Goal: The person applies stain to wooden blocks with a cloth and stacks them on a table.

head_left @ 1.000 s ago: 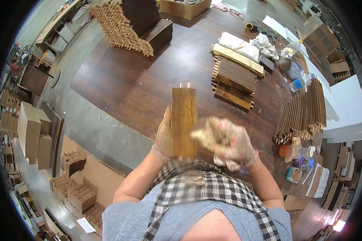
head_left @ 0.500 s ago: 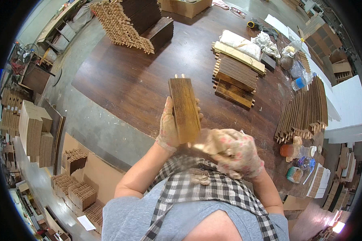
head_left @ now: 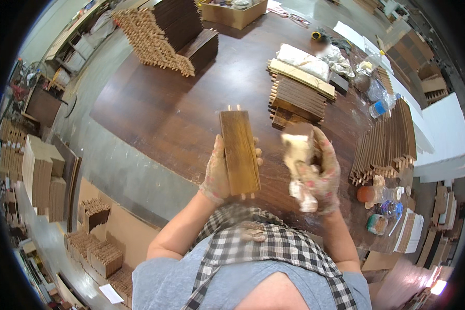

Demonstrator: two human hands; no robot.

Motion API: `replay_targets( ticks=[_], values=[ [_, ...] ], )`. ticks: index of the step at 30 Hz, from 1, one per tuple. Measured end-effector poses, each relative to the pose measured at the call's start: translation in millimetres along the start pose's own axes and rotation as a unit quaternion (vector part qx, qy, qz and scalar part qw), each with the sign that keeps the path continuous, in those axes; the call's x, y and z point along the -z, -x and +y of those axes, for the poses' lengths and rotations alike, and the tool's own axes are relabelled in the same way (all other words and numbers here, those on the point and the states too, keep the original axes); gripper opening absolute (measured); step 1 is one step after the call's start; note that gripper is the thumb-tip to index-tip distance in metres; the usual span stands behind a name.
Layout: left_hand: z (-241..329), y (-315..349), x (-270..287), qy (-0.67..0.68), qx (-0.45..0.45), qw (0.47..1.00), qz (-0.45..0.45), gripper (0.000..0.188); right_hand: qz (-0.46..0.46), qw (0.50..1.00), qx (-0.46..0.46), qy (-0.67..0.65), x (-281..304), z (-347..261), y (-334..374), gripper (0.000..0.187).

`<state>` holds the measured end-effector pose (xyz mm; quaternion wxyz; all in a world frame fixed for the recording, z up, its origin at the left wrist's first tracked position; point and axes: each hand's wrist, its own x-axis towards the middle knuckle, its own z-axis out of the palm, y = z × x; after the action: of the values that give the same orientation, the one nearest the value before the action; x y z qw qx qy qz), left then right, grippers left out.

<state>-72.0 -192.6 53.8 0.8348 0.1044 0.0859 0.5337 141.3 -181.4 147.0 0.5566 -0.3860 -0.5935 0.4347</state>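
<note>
Brown board (head_left: 240,152): held up over the near edge of the dark worktable (head_left: 155,113), its broad face turned upward, pale dowels (head_left: 237,108) showing at both short ends.
Long axis: ran away from the worker's apron (head_left: 274,240) toward the table's far edge, the far end leaning slightly left.
Left hand (head_left: 217,170): gloved and clasped around the board, thumb along its left long side, fingertips showing past the right one.
Right hand (head_left: 323,173): gloved and closed on a bunched, cream-coloured cloth (head_left: 297,144), raised over the table.
Between the hands: the two stood apart, the board to the right hand's left, with a strip of tabletop visible between cloth and board.
Nearer hand: the left, in contact with the wood; the right was level with the board's middle, and neither it nor the cloth touched it.
Beyond the cloth: a low pile of dowelled slats (head_left: 299,98) lay toward the far edge.
Right edge: a long row of upright slats (head_left: 387,139) lined that side.
Far-left corner: a tall dowelled stack (head_left: 181,31) stood there.
</note>
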Motion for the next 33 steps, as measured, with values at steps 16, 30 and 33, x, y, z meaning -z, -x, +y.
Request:
replay_targets(
  ticks=[16, 30, 33],
  values=[
    [-12, -3, -43, -0.121, 0.069, 0.988, 0.064, 0.071, 0.095, 0.934, 0.269, 0.215, -14, 64, -129, 0.072],
    [25, -51, -15, -0.075, -0.055, 0.994, 0.058, 0.054, -0.218, 0.915, 0.288, 0.182, -60, 50, 9, 0.061],
    [40, -51, -13, -0.003, -0.145, 0.981, 0.131, 0.045, 0.037, 0.947, 0.293, 0.129, -31, 44, -10, 0.075]
  ],
)
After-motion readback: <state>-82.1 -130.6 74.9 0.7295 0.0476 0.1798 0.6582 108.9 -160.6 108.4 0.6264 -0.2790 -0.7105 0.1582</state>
